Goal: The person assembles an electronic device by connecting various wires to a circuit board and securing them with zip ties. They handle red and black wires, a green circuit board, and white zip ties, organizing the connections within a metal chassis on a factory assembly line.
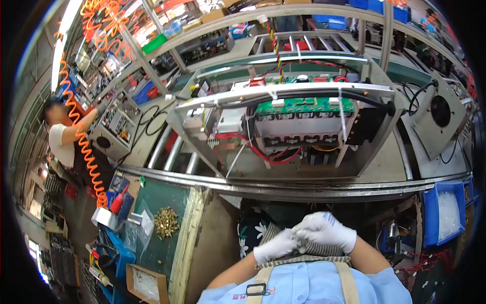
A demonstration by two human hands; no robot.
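My left hand (277, 245) and my right hand (326, 232), both in white gloves, meet close in front of my body, above the striped cloth on my lap. Their fingers are closed and pressed together; anything small between them is hidden. Beyond the hands, apart from them, an open metal chassis (372, 169) stands on the roller conveyor. Inside it show a green circuit board (304, 107), red cables (271, 158) and a black cable bundle (324, 95) tied along the top rail.
On the green bench at left lie a pile of brass fittings (166, 223), a red-handled tool (118, 202) and a carton (147, 285). A blue bin (430, 218) holds clear bags at right. A panel with a fan (439, 114) leans beyond it. One co-worker (66, 134) works at far left.
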